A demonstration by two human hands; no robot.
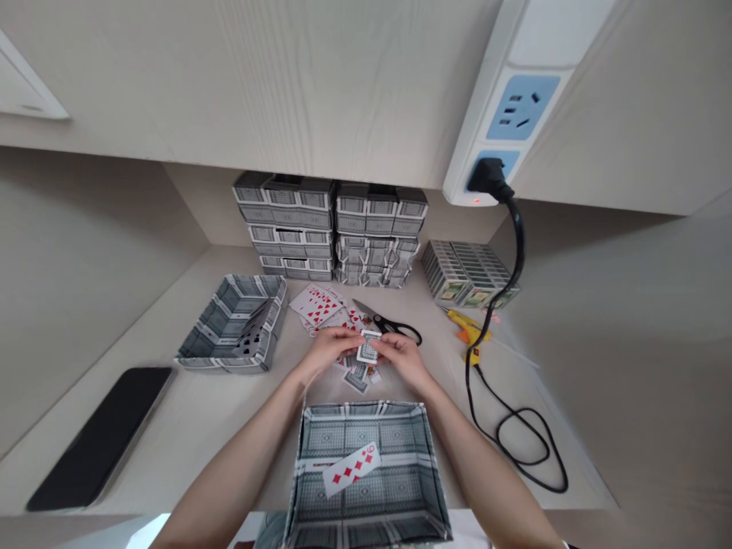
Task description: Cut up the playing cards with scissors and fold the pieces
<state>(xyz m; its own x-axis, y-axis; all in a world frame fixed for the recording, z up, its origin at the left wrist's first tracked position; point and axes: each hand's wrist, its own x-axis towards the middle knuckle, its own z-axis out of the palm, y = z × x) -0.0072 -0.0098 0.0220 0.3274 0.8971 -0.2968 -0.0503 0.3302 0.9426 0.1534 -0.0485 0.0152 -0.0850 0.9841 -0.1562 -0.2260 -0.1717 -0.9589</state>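
Between both hands is a playing card, its grey patterned back with white border turned up. My left hand pinches its left edge and my right hand pinches its right edge. Beneath the hands lie cards and cut pieces, among them a grey-backed piece. Face-up red cards spread just beyond my left hand. Scissors with black handles lie behind my right hand. Nearest me stands an open box made of cards, with a cut nine of diamonds inside it.
Another card box at the left holds loose cards. Stacked card boxes line the back wall, beside packed card decks. A yellow glue gun trails a black cable to a power strip. A black phone-like slab lies front left.
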